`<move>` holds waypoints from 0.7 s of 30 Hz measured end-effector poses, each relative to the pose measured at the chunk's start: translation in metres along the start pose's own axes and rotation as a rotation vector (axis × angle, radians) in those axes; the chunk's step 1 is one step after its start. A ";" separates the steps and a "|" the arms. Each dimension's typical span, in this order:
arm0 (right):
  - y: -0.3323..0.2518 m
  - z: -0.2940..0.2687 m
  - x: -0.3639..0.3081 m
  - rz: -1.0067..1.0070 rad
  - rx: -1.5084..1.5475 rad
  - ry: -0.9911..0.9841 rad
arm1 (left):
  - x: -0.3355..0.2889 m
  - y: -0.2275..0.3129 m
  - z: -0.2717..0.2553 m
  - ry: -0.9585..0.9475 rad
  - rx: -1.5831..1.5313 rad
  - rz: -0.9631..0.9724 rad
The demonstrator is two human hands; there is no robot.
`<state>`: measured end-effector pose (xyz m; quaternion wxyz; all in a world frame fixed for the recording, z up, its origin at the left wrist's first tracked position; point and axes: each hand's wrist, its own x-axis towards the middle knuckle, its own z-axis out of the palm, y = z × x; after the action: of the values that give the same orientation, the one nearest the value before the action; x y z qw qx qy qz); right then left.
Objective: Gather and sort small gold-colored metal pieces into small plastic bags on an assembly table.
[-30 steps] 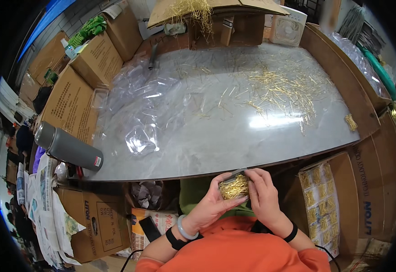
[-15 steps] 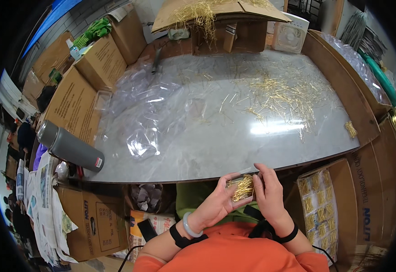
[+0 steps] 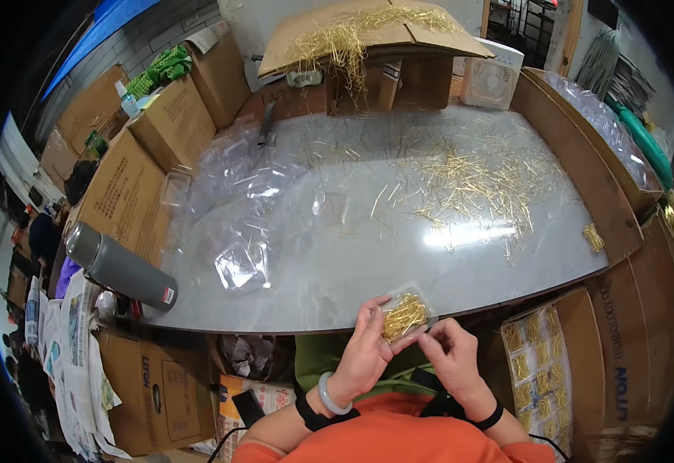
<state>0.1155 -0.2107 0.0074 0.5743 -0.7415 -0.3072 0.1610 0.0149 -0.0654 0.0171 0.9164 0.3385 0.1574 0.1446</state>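
A small clear plastic box (image 3: pixel 427 299) filled with gold wire pieces (image 3: pixel 405 316) is in my left hand (image 3: pixel 361 356), just above the table's front edge. My left fingers wrap round the box's left and near sides. At the box's near right corner is my right hand (image 3: pixel 456 356), thumb and fingertips pinched together; whether they grip the box's edge or a tiny piece cannot be made out. Loose gold wire pieces (image 3: pixel 479 185) lie scattered over the right half of the grey table (image 3: pixel 329 278). Clear plastic boxes (image 3: pixel 243 262) lie heaped on its left.
A grey bottle (image 3: pixel 125 270) leans at the table's left corner, by cardboard boxes (image 3: pixel 125 201). At the back stand a cardboard box (image 3: pixel 429 85) topped with gold wires and a white fan (image 3: pixel 493 76). Filled clear packs (image 3: pixel 539 363) sit in a carton below right.
The plastic box has moved up and forward, over the table's edge, with its open face showing more. My right hand has drawn back from its side to its near corner, fingers curling in.
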 end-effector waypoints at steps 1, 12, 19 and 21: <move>-0.008 0.005 0.003 -0.020 0.029 0.000 | 0.000 0.000 0.002 0.015 -0.005 0.017; -0.019 -0.005 0.016 0.592 0.808 -0.188 | -0.001 0.002 -0.010 -0.010 -0.071 0.016; -0.010 -0.009 0.022 0.699 0.960 -0.419 | -0.005 0.003 -0.011 0.033 -0.025 0.062; -0.013 0.003 0.016 0.429 0.519 -0.220 | -0.006 0.004 -0.012 0.030 -0.014 0.050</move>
<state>0.1219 -0.1964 0.0212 0.6602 -0.5969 -0.1531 0.4294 0.0042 -0.0580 0.0118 0.9124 0.3335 0.1618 0.1736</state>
